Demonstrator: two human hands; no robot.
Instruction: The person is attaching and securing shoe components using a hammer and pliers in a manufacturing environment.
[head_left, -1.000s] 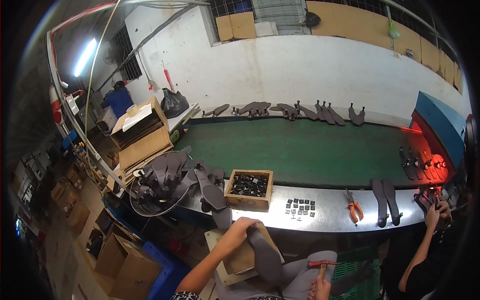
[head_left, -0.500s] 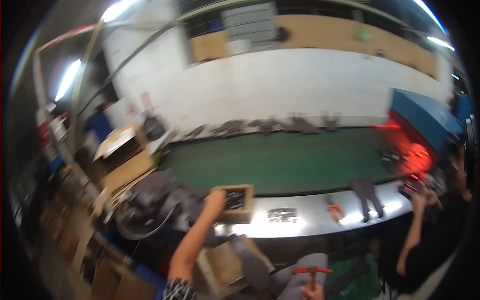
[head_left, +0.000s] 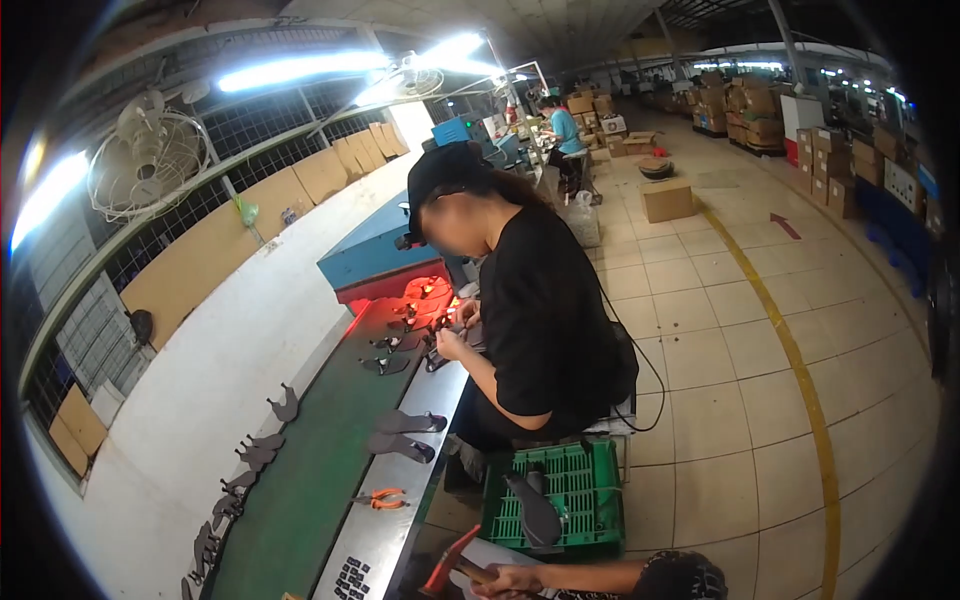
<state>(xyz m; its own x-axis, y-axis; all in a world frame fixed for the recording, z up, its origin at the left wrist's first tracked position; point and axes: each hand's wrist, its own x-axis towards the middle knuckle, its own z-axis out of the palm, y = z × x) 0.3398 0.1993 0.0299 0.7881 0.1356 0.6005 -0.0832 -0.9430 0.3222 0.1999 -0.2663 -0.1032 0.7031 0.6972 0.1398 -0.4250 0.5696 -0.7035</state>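
Note:
At the lower edge, my right hand (head_left: 508,580) is closed round the wooden handle of a hammer (head_left: 450,562) with a red head. My forearm, in a dark patterned sleeve, comes in from the right. My left hand is out of view. Beyond the hammer, a metal ledge (head_left: 362,525) carries a group of small black pieces (head_left: 350,578) and orange-handled pliers (head_left: 381,498). Farther along the ledge lie two grey sole-shaped pieces (head_left: 405,435). A green plastic crate (head_left: 605,500) stands past my hand, with a similar dark piece (head_left: 538,512) in it.
A green conveyor belt (head_left: 290,490) runs beside the ledge, with several dark pieces along its far edge. A co-worker (head_left: 550,310) in black sits by a blue machine (head_left: 375,250) with a red glow, hands on a part. Tiled floor and a cardboard box (head_left: 668,200) lie to the right.
The view has swung far to the right. My left hand, earlier at a small box of dark pieces, has left the picture. My right hand still holds the hammer.

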